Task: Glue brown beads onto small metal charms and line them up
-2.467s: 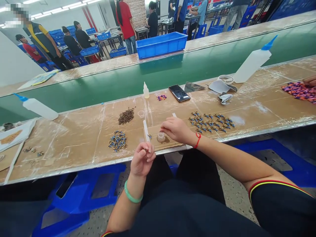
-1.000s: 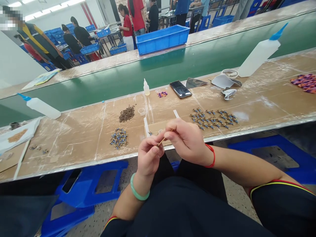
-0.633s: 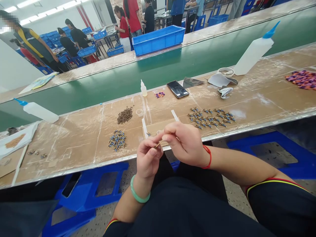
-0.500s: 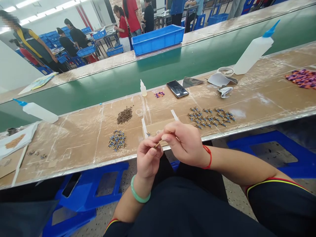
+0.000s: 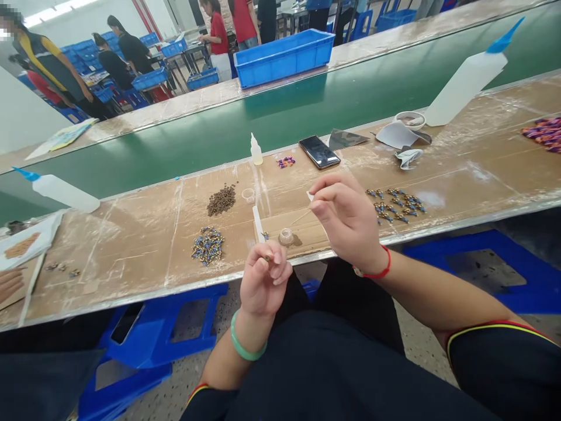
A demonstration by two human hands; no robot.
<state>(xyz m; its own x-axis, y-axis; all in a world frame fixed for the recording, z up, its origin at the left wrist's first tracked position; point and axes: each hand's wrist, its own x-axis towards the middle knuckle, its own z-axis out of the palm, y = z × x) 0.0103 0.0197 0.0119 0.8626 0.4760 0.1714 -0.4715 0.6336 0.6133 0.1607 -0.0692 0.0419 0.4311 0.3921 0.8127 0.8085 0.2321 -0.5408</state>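
Tabletop [image 5: 131, 257], a scuffed tan board along a green conveyor belt [image 5: 175, 152]: hands apart above its front edge, the left hand [image 5: 264, 286] pinching a tiny brass-coloured part [image 5: 266, 258] at the fingertips, the right hand [image 5: 346, 219] raised, apparently holding a thin stick [image 5: 301, 217]. Just ahead sits a small clear cup [image 5: 286, 236] on a cardboard sheet [image 5: 280, 213]; blue-and-gold parts [image 5: 394, 202] lie to the right, a heap of similar parts [image 5: 208, 245] and brown beads [image 5: 221, 200] to the left.
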